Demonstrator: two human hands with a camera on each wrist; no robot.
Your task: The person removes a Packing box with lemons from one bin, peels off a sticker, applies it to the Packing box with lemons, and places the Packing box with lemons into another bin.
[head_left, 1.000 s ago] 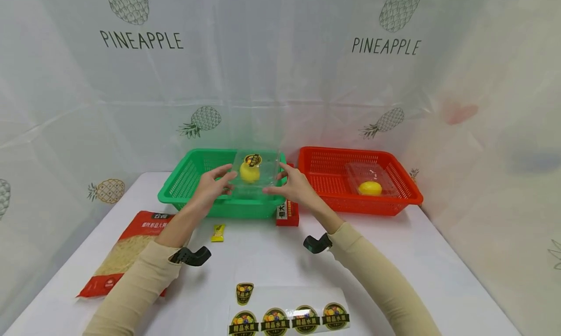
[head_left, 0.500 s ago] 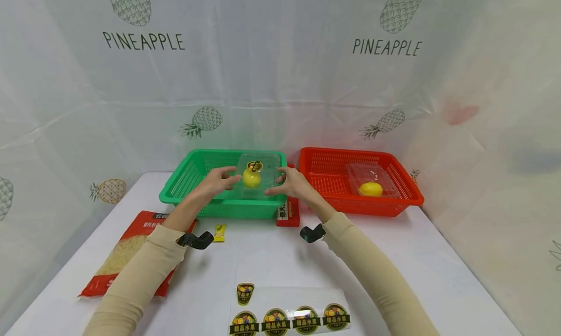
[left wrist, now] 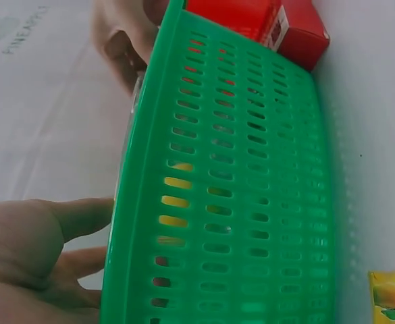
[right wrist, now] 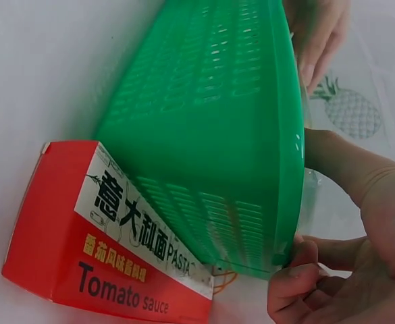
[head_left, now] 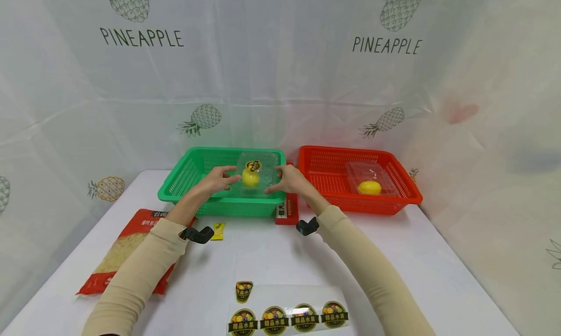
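Note:
A clear plastic box (head_left: 268, 164) with a yellow fruit (head_left: 250, 177) inside and a round black-and-gold sticker (head_left: 253, 166) on its lid lies tilted in the right part of the green basket (head_left: 245, 209). My left hand (head_left: 217, 178) is at the box's left side, fingers extended; in the left wrist view its fingertips stand right at the basket rim. On the opposite side my right hand (head_left: 290, 179) holds the box's near right corner, thumb over the near edge. Its bent fingers (right wrist: 295, 283) are beside the basket's corner in the right wrist view.
A red basket (head_left: 350, 203) holds another clear box with a lemon (head_left: 369, 187). A red pasta carton (right wrist: 116, 250) stands against the green basket. A pasta bag (head_left: 127, 251), yellow sachet (head_left: 217, 231) and sticker sheet (head_left: 298, 297) lie on the white table.
The box has come down into the green basket, sinking below its earlier height. My left hand's fingers have straightened beside it; both hands moved slightly with the box.

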